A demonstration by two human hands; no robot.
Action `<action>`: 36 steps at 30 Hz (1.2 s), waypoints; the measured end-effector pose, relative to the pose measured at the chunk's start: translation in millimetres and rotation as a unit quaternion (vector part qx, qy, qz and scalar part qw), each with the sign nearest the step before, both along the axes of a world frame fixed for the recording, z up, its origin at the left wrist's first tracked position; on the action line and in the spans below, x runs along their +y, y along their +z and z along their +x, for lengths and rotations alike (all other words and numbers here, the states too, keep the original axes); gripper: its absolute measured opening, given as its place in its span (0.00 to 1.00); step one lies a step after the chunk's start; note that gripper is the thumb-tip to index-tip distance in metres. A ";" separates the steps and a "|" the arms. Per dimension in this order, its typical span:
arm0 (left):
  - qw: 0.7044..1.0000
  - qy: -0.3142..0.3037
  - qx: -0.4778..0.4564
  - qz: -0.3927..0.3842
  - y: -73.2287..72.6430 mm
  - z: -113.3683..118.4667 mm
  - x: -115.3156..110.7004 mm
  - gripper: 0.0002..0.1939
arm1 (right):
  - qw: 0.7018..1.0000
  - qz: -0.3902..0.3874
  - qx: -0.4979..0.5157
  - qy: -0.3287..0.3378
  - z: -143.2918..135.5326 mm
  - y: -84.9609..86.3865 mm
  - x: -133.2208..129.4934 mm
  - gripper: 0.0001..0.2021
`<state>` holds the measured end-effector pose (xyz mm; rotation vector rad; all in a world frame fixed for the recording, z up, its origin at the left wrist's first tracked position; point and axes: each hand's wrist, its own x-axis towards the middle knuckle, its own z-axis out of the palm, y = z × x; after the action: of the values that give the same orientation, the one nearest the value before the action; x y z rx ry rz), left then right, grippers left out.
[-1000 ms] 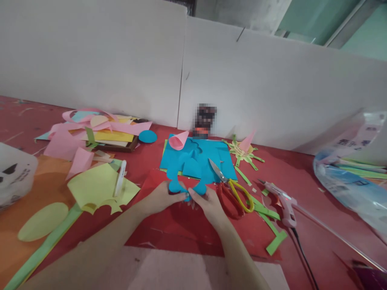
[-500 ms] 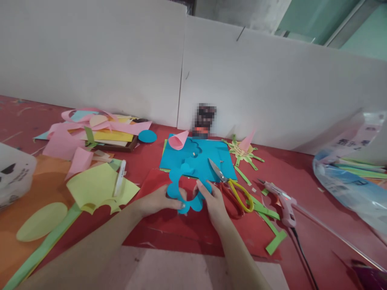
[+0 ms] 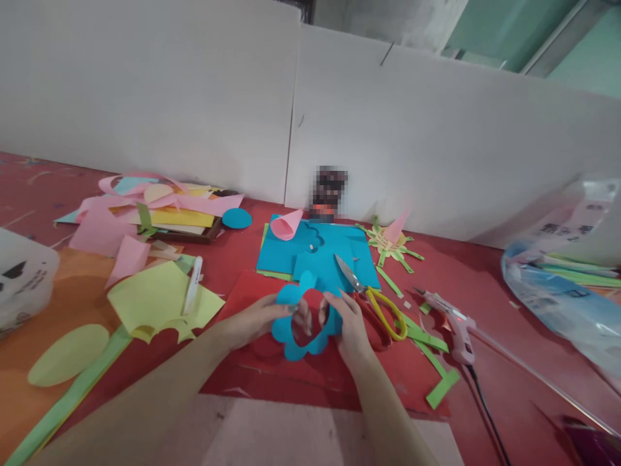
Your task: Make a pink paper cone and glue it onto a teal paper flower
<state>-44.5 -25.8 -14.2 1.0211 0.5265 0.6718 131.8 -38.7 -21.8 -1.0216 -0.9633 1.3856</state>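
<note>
A blue scalloped paper ring [image 3: 294,350] with an open middle is held up over the red sheet [image 3: 252,294]. My left hand [image 3: 264,317] grips its left side, fingers partly behind the paper. On the right side my right hand [image 3: 350,323] pinches the ring, and some of its fingertips show through the hole. Scissors [image 3: 383,310] with yellow handles lie just right of my right hand, their blades over the blue sheets [image 3: 330,252]. A pink paper cone [image 3: 286,225] rests on those sheets.
A glue gun [image 3: 456,327] with a cord lies at the right, near green strips [image 3: 442,388] and a plastic bag [image 3: 557,285]. Yellow paper [image 3: 150,298], a white marker [image 3: 192,287] and a paper pile in a tray [image 3: 208,233] are at left. A white panel [image 3: 412,129] stands behind.
The blue ring has turned and dropped slightly, and its middle now faces the camera more fully, looking rounder. Both hands have shifted a little on its sides.
</note>
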 end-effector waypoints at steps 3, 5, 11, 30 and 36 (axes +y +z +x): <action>0.996 0.054 -0.001 -0.070 0.9 2.8 -0.7 0.18 | 1.000 0.000 0.001 0.023 1.5 2.2 -1.4 0.15; 0.992 0.084 0.014 -0.094 1.6 3.5 -0.9 0.19 | 0.999 0.012 -0.012 0.047 2.1 3.0 -2.1 0.16; 0.986 0.116 0.033 -0.115 3.9 4.4 -0.2 0.16 | 0.995 0.011 -0.031 0.096 2.3 3.5 -2.7 0.16; 0.992 0.092 0.014 -0.090 2.2 1.9 5.5 0.15 | 0.988 0.011 -0.074 0.136 2.5 2.0 -5.0 0.12; 0.993 0.092 0.010 -0.071 1.0 2.6 6.2 0.14 | 0.982 0.017 -0.106 0.154 -0.5 2.7 -4.4 0.11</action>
<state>-41.9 -19.5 -13.2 0.8528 0.6823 0.7755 131.2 -43.1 -19.1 -1.0404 -1.3444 1.5245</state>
